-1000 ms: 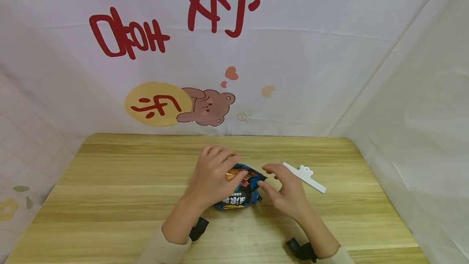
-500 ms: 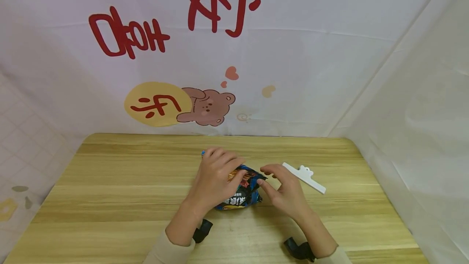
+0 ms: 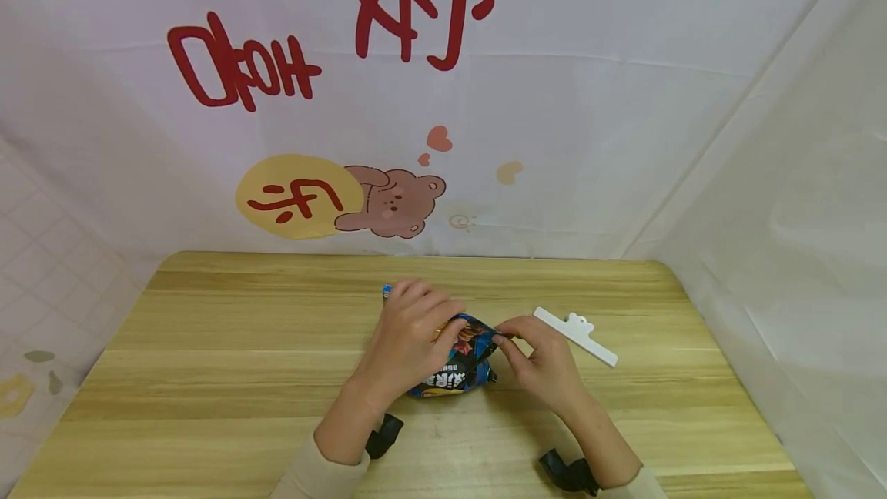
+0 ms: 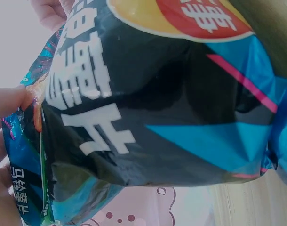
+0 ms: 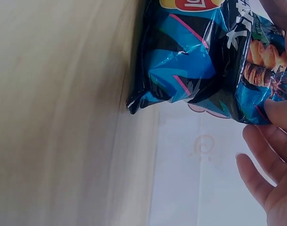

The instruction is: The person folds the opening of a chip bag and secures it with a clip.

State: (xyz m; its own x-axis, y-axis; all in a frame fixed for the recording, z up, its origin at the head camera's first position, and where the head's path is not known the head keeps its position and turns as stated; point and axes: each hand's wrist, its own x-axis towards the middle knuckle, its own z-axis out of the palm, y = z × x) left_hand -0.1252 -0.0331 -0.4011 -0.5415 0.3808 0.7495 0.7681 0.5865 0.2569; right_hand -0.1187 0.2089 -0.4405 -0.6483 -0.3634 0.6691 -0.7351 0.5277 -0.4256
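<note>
A black and blue bag of potato chips (image 3: 453,377) sits on the table with its top folded over. My left hand (image 3: 412,333) grips the folded top from the far left, thumb over the flap. In the left wrist view, the thumb presses on the folded strip above the bag's puffed black front (image 4: 181,94). My right hand (image 3: 543,360) pinches the right corner of the fold between thumb and index finger. The right wrist view has that pinch at the blue corner of the flap (image 5: 254,106), with the other fingers loosely bent below.
On the table (image 3: 229,376), a white clip (image 3: 577,337) with a shaped tab lies behind and to the right of the right hand. Black wrist mounts (image 3: 568,474) hang below both forearms. A printed white cloth (image 3: 589,137) stands behind the table's far edge.
My right thumb and index finger have closed onto the bag's corner. The left hand has shifted slightly right along the fold, and a blue end of the bag now shows behind it.
</note>
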